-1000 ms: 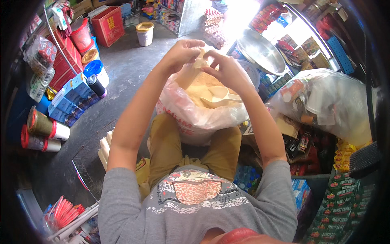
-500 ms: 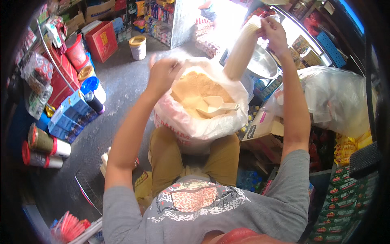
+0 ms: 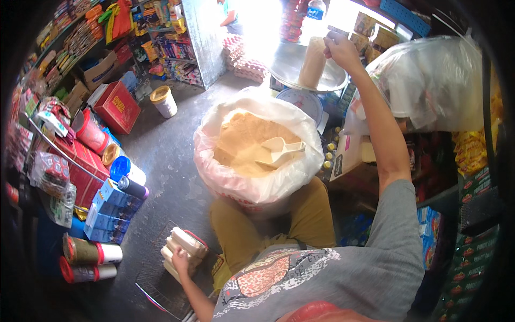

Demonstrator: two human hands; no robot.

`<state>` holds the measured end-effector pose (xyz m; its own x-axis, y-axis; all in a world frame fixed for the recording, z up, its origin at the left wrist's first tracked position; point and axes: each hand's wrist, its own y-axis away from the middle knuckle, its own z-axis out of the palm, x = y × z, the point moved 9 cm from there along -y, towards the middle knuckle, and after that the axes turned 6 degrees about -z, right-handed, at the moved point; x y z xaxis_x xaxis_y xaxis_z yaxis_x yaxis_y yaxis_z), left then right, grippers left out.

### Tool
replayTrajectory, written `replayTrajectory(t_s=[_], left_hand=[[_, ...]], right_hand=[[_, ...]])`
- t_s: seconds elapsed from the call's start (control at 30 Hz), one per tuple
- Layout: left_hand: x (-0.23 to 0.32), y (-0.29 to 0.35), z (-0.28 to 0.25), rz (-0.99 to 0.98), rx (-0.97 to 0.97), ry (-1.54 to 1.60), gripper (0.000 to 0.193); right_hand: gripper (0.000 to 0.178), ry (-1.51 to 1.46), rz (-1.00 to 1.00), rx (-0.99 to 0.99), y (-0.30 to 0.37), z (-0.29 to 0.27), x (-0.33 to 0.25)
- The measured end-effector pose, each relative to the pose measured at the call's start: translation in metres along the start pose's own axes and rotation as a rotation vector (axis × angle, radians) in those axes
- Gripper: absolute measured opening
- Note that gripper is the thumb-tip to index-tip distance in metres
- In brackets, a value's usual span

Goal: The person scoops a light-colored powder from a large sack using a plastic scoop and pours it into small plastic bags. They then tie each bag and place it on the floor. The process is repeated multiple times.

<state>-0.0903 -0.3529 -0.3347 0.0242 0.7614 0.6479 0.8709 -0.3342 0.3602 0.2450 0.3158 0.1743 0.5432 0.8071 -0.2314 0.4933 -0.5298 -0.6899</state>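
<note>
My right hand (image 3: 342,52) pinches the top of a tall clear plastic bag (image 3: 313,67) filled with pale brown powder or sugar. The bag hangs upright at the round metal pan (image 3: 279,67) of a scale; whether its base touches the pan I cannot tell. Low on the left, my left hand (image 3: 181,261) lies with fingers outstretched against a stack of filled bags (image 3: 188,241) in a wire basket (image 3: 153,276). Before my knees stands a large white sack (image 3: 255,189), rolled open, holding the same loose brown contents (image 3: 247,139). A cream scoop (image 3: 279,152) rests in them.
Right of the sack are a cardboard box (image 3: 346,155) and a large clear bag of plastic (image 3: 429,86). On the left stand a red crate (image 3: 116,107), blue boxes (image 3: 110,209) and lidded tubs (image 3: 126,170). A yellow-lidded bucket (image 3: 163,102) stands on the floor farther off.
My left hand has dropped from the sack's rim to the stacked bags at lower left. My right hand has lowered the filled bag to the scale pan. The view has shifted.
</note>
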Motion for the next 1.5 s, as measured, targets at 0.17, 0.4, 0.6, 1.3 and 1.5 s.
replayTrajectory(t_s=[0.17, 0.4, 0.6, 1.3, 1.5], left_hand=[[-0.004, 0.008, 0.048, 0.087, -0.106, -0.022, 0.046], [0.094, 0.019, 0.072, 0.171, -0.326, -0.144, 0.043], [0.101, 0.019, 0.078, 0.198, -0.365, -0.173, 0.041], [0.431, 0.089, -0.013, 0.879, -0.029, 0.571, 0.037], [0.577, 0.156, 0.053, 1.027, -0.848, 0.927, 0.064]], right_hand=[[0.029, 0.017, 0.033, 0.108, 0.017, -0.001, -0.006], [0.023, 0.11, 0.002, 0.191, 0.019, -0.014, -0.015], [0.026, 0.08, -0.103, 0.283, 0.021, -0.026, -0.031], [0.022, -0.27, -0.291, 0.043, -0.015, -0.118, -0.14], [0.025, -0.658, -0.039, -0.392, 0.036, -0.053, -0.158]])
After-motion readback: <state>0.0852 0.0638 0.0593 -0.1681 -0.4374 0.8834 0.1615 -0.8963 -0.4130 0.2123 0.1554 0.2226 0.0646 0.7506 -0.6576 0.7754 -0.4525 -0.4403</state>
